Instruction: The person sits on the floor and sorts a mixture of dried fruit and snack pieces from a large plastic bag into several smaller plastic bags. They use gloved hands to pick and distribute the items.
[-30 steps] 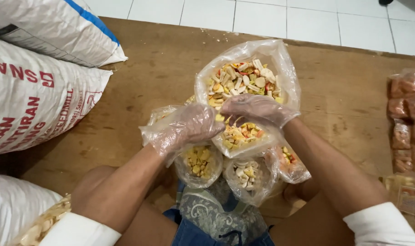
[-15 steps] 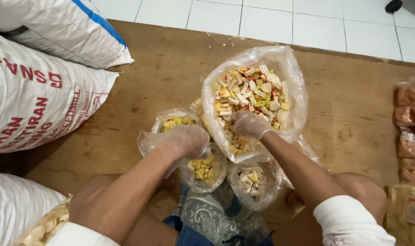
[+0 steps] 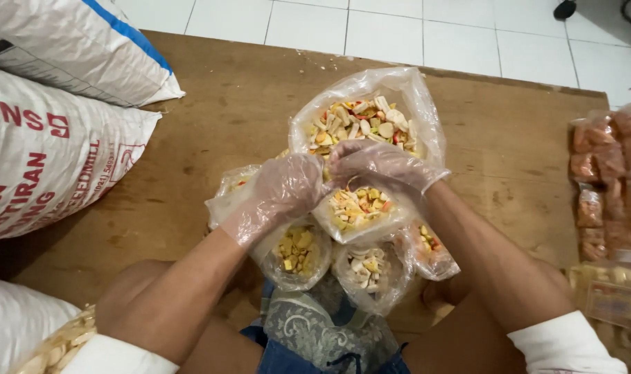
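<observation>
Left hand [image 3: 281,194] and right hand [image 3: 381,166], both in clear gloves, grip closed on rim of small snack bag [image 3: 357,211], worktop centre, near edge. Risk: thin film slips, mixed pieces spill onto filled bags [image 3: 329,260] below. Large open bag [image 3: 371,118] just behind. White sacks [image 3: 59,131], red lettering, blue stripe, left edge; reddish packets [image 3: 610,180], right edge.

Both hands gloved in clear plastic, forearms bare w/ white sleeves pushed up. Left hand [image 3: 277,197] and right hand [image 3: 379,166] meet at centre, fingers curled, palms down.
</observation>
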